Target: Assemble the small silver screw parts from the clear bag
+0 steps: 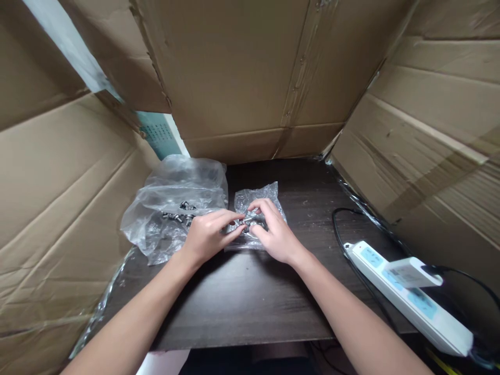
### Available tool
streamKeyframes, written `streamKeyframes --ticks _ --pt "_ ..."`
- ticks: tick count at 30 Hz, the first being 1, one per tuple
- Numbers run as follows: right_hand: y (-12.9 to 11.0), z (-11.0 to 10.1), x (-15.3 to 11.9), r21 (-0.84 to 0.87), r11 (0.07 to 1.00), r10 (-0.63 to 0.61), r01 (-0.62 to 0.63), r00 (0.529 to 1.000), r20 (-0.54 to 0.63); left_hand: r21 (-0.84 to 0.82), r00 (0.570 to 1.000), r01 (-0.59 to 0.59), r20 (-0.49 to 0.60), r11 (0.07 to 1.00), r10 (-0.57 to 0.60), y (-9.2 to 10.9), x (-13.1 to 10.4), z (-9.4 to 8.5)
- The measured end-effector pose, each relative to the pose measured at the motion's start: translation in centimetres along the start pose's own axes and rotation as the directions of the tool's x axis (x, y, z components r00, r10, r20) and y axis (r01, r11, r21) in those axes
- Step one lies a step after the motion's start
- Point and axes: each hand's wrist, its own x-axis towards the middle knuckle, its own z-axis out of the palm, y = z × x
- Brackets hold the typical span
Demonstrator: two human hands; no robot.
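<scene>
Both forearms cross the near edge of the bench. Fingertips of my left hand and right hand curl around small metal pieces on the small bag, midway between side edges; I cannot tell which hand grips. A loose pinch could drop one; my left wrist could snag the large bag by the left edge, spilling its metal parts.

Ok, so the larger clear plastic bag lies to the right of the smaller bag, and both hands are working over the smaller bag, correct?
Not quite: the head view shows the larger clear plastic bag to the left of the smaller bag. The left hand and right hand are indeed over the smaller bag.
</scene>
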Motion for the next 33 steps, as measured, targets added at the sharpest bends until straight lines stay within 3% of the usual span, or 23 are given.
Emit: streamKeyframes --ticks 11,16,22,29,33 --pt "0.04 0.02 0.02 0.024 0.999 0.021 -0.021 1.000 -0.017 -0.007 1.000 -0.022 0.009 1.000 0.023 0.06 0.11 0.02" --pt "0.06 0.02 0.20 0.003 1.000 0.002 -0.002 0.999 0.040 -0.007 1.000 -0.019 0.020 1.000 0.020 -0.10 0.08 0.05" --pt "0.07 0.08 0.32 -0.069 0.995 0.070 -0.067 0.997 0.037 -0.016 1.000 -0.023 0.012 1.000 0.023 -0.07 0.08 0.00" --pt "-0.17 -0.14 0.34 0.074 0.997 0.000 -0.002 1.000 0.023 -0.028 1.000 -0.015 0.013 1.000 0.015 0.08 0.17 -0.06" --pt "0.03 0.06 0.41 0.064 0.997 0.050 -0.051 0.999 0.013 -0.026 1.000 -0.030 0.004 0.999 0.030 0.21 0.26 -0.06"
